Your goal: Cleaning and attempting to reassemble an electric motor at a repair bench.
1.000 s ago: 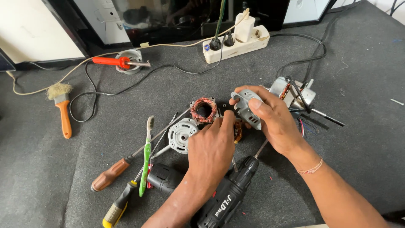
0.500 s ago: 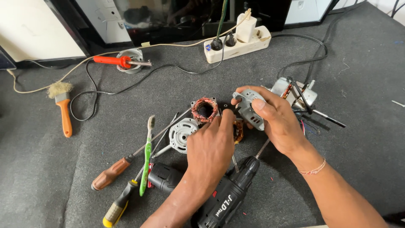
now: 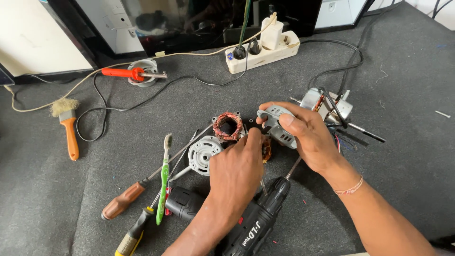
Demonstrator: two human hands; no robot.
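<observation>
My right hand (image 3: 308, 135) grips a grey metal motor end cover (image 3: 276, 124), held tilted just above the dark mat. My left hand (image 3: 239, 170) has its fingers closed around a small motor part with copper windings (image 3: 267, 148) right under that cover; most of the part is hidden by the fingers. A loose stator with reddish copper windings (image 3: 227, 125) stands just left of both hands. A round white-grey end cap (image 3: 204, 154) lies beside my left hand.
A black cordless drill (image 3: 258, 220) lies under my left forearm. Screwdrivers (image 3: 125, 201), a green toothbrush (image 3: 163, 180), an orange-handled brush (image 3: 70, 130), a red soldering iron (image 3: 125, 73), a white power strip (image 3: 263, 53) and another motor assembly (image 3: 327, 105) lie around on the grey mat.
My right hand has tilted the end cover slightly and shifted it a little to the left; my left hand stays closed on the wound part below it.
</observation>
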